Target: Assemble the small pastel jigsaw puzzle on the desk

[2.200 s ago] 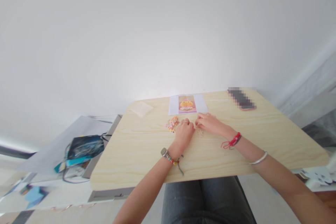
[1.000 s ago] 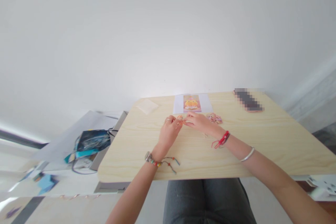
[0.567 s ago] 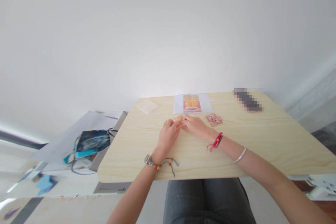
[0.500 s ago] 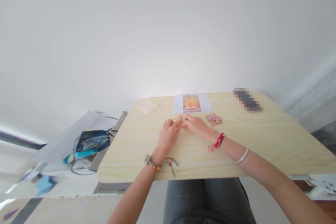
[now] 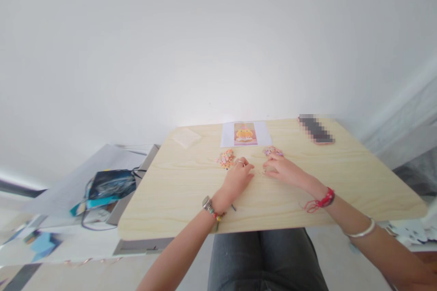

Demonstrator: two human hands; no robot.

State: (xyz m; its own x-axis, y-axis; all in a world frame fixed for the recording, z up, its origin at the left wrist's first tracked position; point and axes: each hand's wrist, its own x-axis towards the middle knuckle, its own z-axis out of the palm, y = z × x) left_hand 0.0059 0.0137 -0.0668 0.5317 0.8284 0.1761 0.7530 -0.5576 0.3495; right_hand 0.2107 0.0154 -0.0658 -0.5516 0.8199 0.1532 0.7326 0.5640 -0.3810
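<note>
On my tabletop, orange jigsaw pieces and pinkish pieces look sorted, unjoined. My left fingers and right fingers half-curl, grip unclear.

A loose heap of small, flat, jigsaw-like pieces in orange, pink and white lies on the table at about eleven o'clock from the left hand. A second heap of small pink and purple pieces lies at eleven from the right hand, which partly hides its near edge. Tiny pale pieces, too blurred to count, sit at nine o'clock, by the right fingertips.
</note>
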